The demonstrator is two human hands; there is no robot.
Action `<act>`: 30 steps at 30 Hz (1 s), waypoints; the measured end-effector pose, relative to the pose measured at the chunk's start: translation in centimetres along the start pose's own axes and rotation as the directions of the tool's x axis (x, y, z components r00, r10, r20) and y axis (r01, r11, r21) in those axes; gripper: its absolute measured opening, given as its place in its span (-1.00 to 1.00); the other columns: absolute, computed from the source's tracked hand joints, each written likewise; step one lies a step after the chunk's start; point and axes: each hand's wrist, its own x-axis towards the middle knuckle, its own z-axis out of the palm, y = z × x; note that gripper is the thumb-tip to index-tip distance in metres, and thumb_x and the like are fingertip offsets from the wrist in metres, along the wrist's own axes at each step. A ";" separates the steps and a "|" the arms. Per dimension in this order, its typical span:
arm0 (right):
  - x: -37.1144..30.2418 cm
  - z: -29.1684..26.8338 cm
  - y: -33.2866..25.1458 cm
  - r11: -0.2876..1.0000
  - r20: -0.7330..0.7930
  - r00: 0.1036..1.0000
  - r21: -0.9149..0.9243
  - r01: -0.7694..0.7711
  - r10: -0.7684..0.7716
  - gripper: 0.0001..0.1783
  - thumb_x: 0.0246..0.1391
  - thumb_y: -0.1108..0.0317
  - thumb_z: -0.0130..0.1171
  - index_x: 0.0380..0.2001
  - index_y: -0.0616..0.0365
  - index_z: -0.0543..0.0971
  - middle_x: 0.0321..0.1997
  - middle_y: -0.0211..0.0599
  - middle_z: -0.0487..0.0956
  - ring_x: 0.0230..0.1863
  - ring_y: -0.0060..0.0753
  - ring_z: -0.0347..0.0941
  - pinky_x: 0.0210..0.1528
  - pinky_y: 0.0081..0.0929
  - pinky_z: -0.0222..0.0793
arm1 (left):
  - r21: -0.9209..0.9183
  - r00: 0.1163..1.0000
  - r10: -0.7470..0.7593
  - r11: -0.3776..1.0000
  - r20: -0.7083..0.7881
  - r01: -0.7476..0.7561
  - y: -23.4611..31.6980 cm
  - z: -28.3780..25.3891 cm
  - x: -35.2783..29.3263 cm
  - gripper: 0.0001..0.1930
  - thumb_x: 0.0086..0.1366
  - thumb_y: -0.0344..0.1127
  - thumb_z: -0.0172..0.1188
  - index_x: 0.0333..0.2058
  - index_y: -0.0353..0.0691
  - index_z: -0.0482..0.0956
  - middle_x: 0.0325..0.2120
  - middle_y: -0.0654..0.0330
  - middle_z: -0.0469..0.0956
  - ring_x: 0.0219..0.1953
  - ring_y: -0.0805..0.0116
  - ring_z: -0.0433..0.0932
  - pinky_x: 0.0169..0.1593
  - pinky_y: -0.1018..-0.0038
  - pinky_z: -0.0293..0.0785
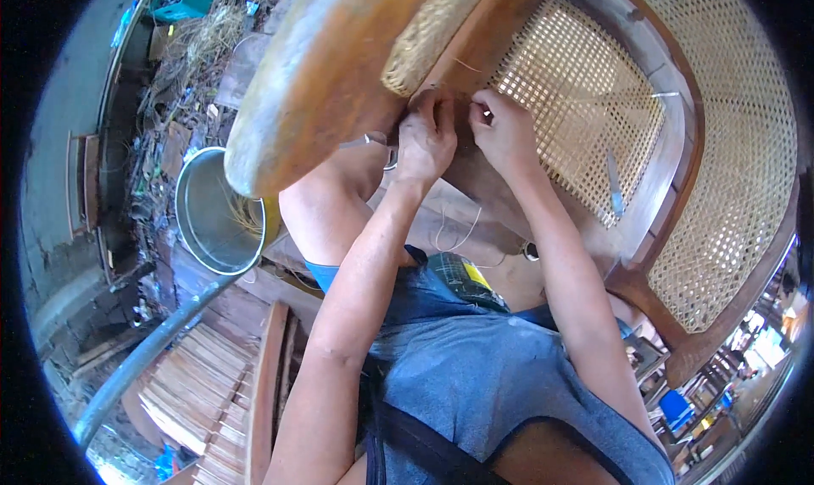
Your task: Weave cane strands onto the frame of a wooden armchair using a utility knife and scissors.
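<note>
A wooden chair frame with woven cane panels fills the upper right. My left hand is at its near edge, fingers curled down and pinched against the wood. Just right of it, my right hand is closed, thumb against forefinger. What either hand pinches is too small to tell. A thin loose cane strand sticks up beyond my hands. The cane seat stretches to the right of my right hand. On it lies a slim pointed tool. A pale short piece rests at the seat's far right edge.
A thick curved wooden arm rises close by on the left. Below it stands a metal bucket holding strands. A bluish pipe slants past stacked wooden slats. Cane scraps and a green crate are farther off.
</note>
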 end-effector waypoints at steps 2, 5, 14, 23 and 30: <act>0.1 -0.3 -0.5 1.000 0.001 1.000 0.002 -0.006 0.006 -0.88 -0.03 0.45 0.19 -0.37 0.22 0.59 -0.42 -0.01 0.59 -0.34 0.01 0.56 -0.25 -0.22 0.47 | 0.013 0.999 -0.022 1.000 0.038 0.022 -0.1 -0.2 -0.2 -0.85 0.29 -0.37 0.07 -0.23 -0.29 0.52 -0.37 -0.11 0.56 -0.26 -0.08 0.57 -0.19 0.23 0.49; 0.3 -1.1 -1.6 0.998 0.089 0.994 0.000 -0.059 0.059 -0.89 -0.01 0.44 0.16 -0.38 0.23 0.60 -0.39 0.00 0.59 -0.34 0.02 0.55 -0.24 -0.20 0.46 | 0.005 0.998 -0.040 0.999 0.047 0.040 0.0 -0.3 -0.1 -0.86 0.27 -0.38 0.08 -0.25 -0.29 0.52 -0.36 -0.11 0.56 -0.25 -0.10 0.56 -0.18 0.23 0.48; 0.4 -1.2 -1.3 0.969 0.160 0.987 -0.235 0.073 -0.036 -0.84 0.01 0.44 0.11 -0.34 0.24 0.59 -0.37 0.07 0.59 -0.30 0.06 0.55 -0.21 -0.17 0.45 | -0.013 0.996 -0.063 0.998 0.057 0.064 0.4 -0.4 -0.1 -0.86 0.26 -0.36 0.08 -0.27 -0.27 0.54 -0.35 -0.11 0.56 -0.26 -0.09 0.56 -0.17 0.20 0.47; 3.4 -1.9 -0.1 0.951 0.317 0.898 -0.151 -0.271 0.306 -0.83 -0.07 0.37 0.31 -0.37 0.18 0.60 -0.40 -0.18 0.63 -0.33 -0.31 0.57 -0.24 -0.40 0.44 | 0.043 0.989 0.085 0.995 0.120 -0.091 0.1 0.1 0.6 -0.85 0.22 -0.38 0.07 -0.27 -0.27 0.54 -0.34 -0.10 0.55 -0.24 -0.14 0.53 -0.15 0.14 0.46; 0.8 -10.4 5.2 0.966 0.172 0.978 -0.209 0.149 -0.114 -0.79 0.10 0.23 0.19 -0.22 0.01 0.65 -0.22 -0.26 0.64 -0.18 -0.22 0.54 0.10 -0.22 0.29 | 0.074 0.960 -0.090 0.995 0.266 0.073 0.8 0.1 1.6 -0.82 0.16 -0.30 0.27 -0.34 -0.29 0.61 -0.42 0.05 0.58 -0.36 0.23 0.58 -0.24 0.38 0.48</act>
